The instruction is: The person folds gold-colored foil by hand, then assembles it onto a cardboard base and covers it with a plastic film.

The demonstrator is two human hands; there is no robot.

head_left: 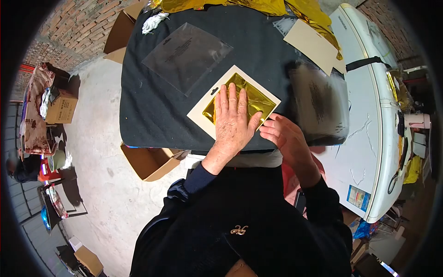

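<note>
A folded gold foil sheet (256, 98) lies on a cream card (203, 111) with a hang-hole, on the black cloth-covered table (152, 111). My left hand (233, 122) presses flat on the foil, fingers spread, holding it to the card. My right hand (286, 138) is at the card's near right corner, fingers curled against the foil's edge. A clear plastic sleeve (187, 56) with printed text lies further back on the cloth, apart from both hands.
More gold foil (272, 7) is piled at the table's far edge beside another cream card (311, 45). A stack of clear sleeves (320, 108) sits at right. A white appliance (369, 134) stands right of the table. Open cardboard boxes (150, 161) stand on the concrete floor.
</note>
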